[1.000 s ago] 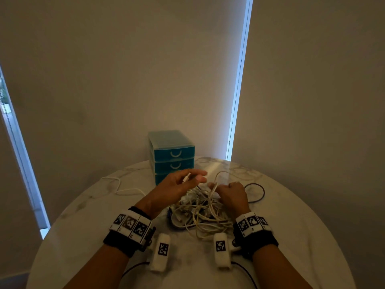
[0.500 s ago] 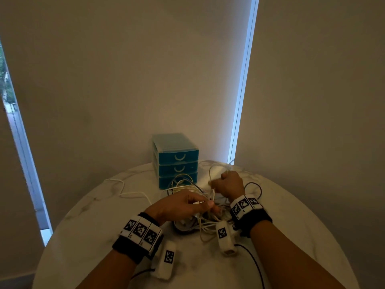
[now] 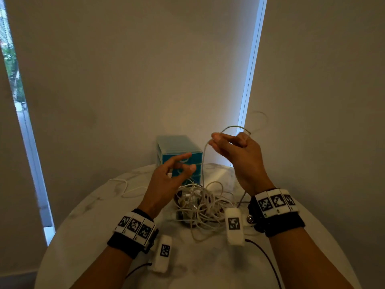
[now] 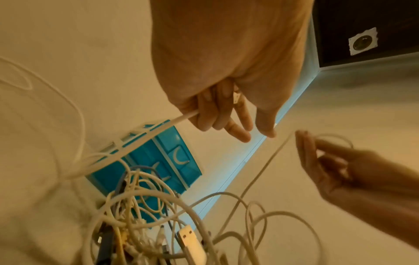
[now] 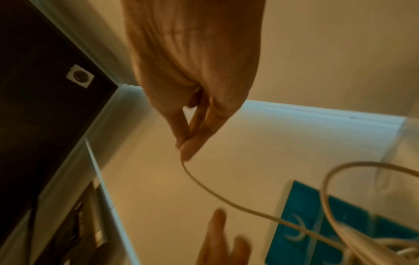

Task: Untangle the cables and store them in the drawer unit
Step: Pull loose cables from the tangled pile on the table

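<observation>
Right hand [image 3: 239, 151] has risen to frame centre, pinching thin white cable [image 3: 205, 155] clear of tangled white cable heap [image 3: 200, 203]; left hand [image 3: 168, 180] grips its connector end. One strand nearly free.

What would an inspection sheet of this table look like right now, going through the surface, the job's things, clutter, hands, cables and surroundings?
Surface: round marble table.
Job's things: teal drawer unit at the far edge, visible drawers shut; tangled cable pile in front of it.
Clutter: nothing seen beyond the cables.
Hands: left hand raised, its lower fingers curled round a white cable end; right hand held higher, pinching a thin white cable.
Cables: the pinched cable trails down into the pile; another white cable lies apart at left.
Surroundings: plain wall, drawn blinds, light strips at their edges.
</observation>
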### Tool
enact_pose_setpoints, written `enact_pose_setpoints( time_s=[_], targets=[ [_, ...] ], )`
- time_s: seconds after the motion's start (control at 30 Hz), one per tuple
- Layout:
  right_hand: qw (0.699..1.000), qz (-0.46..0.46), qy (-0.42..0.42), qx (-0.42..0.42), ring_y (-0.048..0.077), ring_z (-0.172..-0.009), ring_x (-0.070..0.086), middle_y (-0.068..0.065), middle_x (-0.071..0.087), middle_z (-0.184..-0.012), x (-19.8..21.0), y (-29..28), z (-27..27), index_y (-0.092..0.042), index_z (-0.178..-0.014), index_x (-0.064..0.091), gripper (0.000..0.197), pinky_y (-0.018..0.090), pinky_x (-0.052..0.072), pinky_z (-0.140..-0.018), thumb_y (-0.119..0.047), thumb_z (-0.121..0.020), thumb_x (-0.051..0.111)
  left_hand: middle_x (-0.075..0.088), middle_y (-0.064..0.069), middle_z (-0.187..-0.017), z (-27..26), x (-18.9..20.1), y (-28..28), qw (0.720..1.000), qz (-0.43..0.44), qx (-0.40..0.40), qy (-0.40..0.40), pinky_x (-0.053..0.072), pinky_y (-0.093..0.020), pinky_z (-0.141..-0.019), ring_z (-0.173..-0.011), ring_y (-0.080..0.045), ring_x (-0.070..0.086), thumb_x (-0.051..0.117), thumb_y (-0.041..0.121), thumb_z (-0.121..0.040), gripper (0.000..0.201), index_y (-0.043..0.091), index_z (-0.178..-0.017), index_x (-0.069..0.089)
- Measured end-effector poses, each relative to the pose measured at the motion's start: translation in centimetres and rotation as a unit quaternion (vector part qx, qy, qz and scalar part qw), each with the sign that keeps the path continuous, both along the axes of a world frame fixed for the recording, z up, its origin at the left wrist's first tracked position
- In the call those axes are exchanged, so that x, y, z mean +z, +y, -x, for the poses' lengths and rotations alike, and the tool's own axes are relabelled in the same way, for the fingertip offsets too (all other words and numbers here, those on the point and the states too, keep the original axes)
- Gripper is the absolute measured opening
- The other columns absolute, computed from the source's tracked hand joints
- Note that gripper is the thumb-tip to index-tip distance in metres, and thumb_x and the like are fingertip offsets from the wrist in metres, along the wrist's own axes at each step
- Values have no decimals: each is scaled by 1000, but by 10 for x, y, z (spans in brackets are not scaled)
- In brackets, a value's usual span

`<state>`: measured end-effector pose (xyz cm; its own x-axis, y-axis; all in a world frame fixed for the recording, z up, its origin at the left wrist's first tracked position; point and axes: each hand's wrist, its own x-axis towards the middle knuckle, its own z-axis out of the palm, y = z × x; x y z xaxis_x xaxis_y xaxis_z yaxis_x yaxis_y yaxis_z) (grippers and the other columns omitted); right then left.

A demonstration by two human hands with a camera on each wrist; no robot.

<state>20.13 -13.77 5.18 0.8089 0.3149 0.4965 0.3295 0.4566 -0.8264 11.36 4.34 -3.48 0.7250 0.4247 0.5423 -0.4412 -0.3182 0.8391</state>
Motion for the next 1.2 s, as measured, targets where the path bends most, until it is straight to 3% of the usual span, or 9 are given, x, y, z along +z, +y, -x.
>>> enact_pose_setpoints(
  time_s=[0.07,0.2,0.37,0.5,0.67,0.77,0.97,1.1,1.2],
  targets=[
    [999,13,-17,26,31,-106,80,17,81,-109,0,5,10,-13,-93,49,33,39,64,-96,-5,-93,81,79,12,-106,1,-2,-5,999,-35,-20,26,47,-4,-91,-109,5,68,81,33,-92,32,33,-124,77],
    [1000,14,17,21,27,-109,79,14,81,-114,-22,10,14,-3,-97,59,24,42,62,-99,-14,-95,80,81,14,-95,-3,-10,-4,995,-94,30,26,54,-24,-91,-97,-1,73,80,34,-93,9,27,-96,84],
    [954,292,58,26,21,-101,80,4,82,-105,-93,17,-7,-5,-119,64,47,46,64,-96,-40,-93,81,81,10,-96,-1,-5,9,991,28,122,-47,61,-34,-94,-98,-5,74,80,36,-93,15,22,-98,83],
    [919,380,32,-94,23,-88,76,10,79,-96,-110,2,-22,-3,-106,63,31,33,61,-72,-23,-89,78,81,3,-103,4,4,11,978,94,137,-127,59,-31,-97,-107,-11,74,77,34,-96,22,15,-107,80],
    [954,285,-76,-60,6,-94,76,-12,79,-107,-103,6,-1,-23,-99,63,32,34,67,-76,-33,-84,90,80,4,-114,7,11,-21,993,61,27,-96,62,-38,-95,-114,-15,74,76,27,-98,18,15,-109,82],
    [947,276,-127,-108,8,-80,75,-8,78,-88,-103,14,5,-13,-93,69,26,31,64,-69,-33,-88,86,79,7,-119,10,12,-35,996,-5,-39,-76,59,-39,-101,-118,-12,72,75,19,-99,18,19,-116,81],
    [987,102,-17,-125,17,-76,80,5,78,-78,-93,-7,-4,1,-78,57,34,30,63,-63,-7,-85,89,74,11,-129,-8,-8,-14,993,-73,-76,45,58,-36,-104,-124,-3,67,72,27,-100,47,33,-145,58],
    [992,-26,56,-113,25,-89,80,7,78,-79,-81,-24,-4,-3,-82,54,33,32,66,-71,-5,-87,87,75,19,-120,-16,-28,-4,958,-227,-62,165,60,-33,-98,-113,1,68,67,48,-101,25,43,-125,74],
    [980,-103,151,-83,21,-91,78,10,82,-102,-80,-35,-10,5,-106,66,39,33,65,-80,-17,-85,90,79,20,-106,-16,-25,1,965,-198,-43,167,59,-20,-81,-102,1,71,72,48,-97,17,38,-106,82]
  ],
)
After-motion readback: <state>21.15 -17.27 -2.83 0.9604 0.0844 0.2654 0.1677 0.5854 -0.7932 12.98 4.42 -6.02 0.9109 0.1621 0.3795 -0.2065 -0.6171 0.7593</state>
